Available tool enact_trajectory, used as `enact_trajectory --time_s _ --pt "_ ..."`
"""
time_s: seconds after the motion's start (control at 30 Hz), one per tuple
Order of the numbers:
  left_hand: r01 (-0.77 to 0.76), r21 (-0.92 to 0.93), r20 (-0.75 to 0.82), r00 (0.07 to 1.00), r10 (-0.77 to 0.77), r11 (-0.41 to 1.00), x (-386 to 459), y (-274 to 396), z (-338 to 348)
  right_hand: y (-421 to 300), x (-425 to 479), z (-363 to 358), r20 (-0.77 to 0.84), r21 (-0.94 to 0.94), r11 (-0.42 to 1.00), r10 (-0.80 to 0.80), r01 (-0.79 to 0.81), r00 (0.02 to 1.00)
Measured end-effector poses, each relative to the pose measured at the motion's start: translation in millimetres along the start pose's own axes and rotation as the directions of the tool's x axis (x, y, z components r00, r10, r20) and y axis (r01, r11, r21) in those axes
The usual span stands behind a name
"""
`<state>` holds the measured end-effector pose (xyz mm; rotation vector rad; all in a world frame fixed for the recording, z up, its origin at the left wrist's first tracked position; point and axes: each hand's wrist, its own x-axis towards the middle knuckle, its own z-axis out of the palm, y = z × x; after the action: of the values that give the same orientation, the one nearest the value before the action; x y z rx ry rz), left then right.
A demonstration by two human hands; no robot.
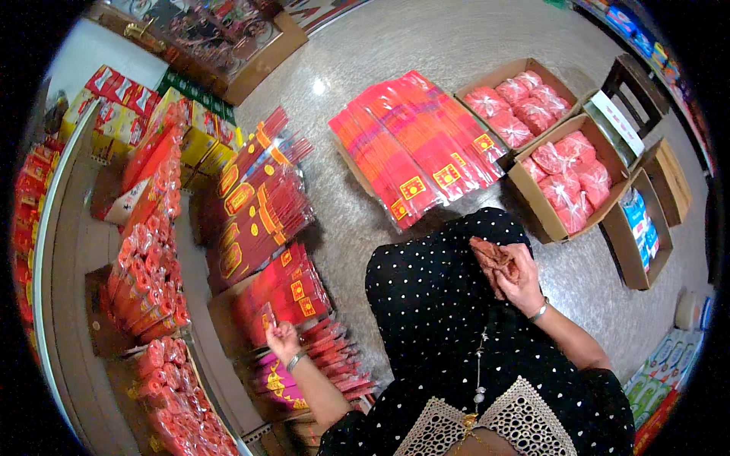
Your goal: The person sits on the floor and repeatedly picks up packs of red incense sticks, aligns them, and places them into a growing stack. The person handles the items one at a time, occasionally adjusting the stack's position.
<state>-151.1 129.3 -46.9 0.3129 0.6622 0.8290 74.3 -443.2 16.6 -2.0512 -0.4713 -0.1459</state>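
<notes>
My left hand (283,340) pinches the clear plastic edge of a red incense packet (285,285) in the low stack at the shelf's front. A pink packet (279,382) lies just below that hand. Over my lap, my right hand (520,279) is closed around a crumpled reddish-brown cloth (493,263). Beyond my knees, a broad pile of long red plastic-wrapped packets (413,142) with yellow labels rests low over the floor. Dark red packets (259,211) with yellow print are stacked farther along the shelf side.
Cardboard boxes (516,165) with red plastic-wrapped bundles stand at the right, beside a smaller carton (633,273) of blue and white packs. Shelving (214,342) with bundled red rolls (148,279) runs along the left. A wooden-edged cabinet (265,60) stands at the upper left.
</notes>
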Motion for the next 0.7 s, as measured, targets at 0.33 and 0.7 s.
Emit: enact_trajectory --time_s 0.33,0.7 --pt "0.005 0.65 0.152 0.979 -0.137 0.76 -139 -71 100 -3 -3 -7 -0.041 0.134 0.989 0.067 -0.061 0.997" --pt "0.027 0.998 0.054 0.128 -0.99 0.058 -159 -149 189 4 29 -96 -0.37 0.422 0.899 0.285 -0.113 0.884"
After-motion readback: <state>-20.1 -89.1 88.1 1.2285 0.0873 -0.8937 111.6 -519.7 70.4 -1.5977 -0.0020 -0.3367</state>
